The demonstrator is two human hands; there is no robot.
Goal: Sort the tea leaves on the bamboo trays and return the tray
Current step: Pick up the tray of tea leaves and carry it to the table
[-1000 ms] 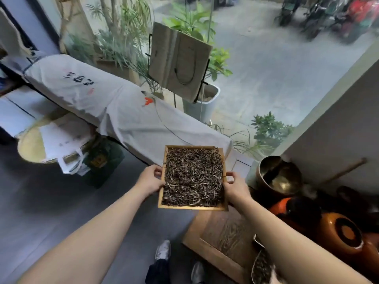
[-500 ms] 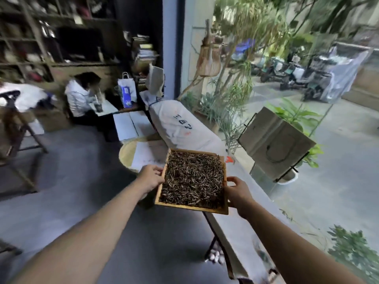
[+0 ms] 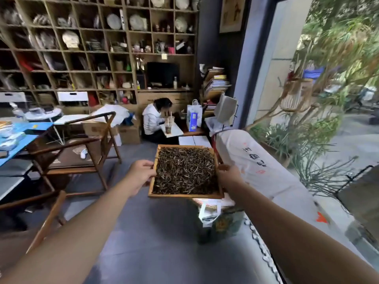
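I carry the bamboo tray (image 3: 185, 195) of tea leaves (image 3: 185, 171) out front, left hand (image 3: 141, 174) and right hand (image 3: 229, 175) each in a holding grip on opposite rims; keeping it level should stop spills.

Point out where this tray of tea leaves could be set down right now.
Both hands, left and right, grip the bamboo tray. The wooden chair seat, left, looks mostly bare apart from a small white item. The grey floor ahead is open. The cloth-covered table has room. The blue table looks crowded.
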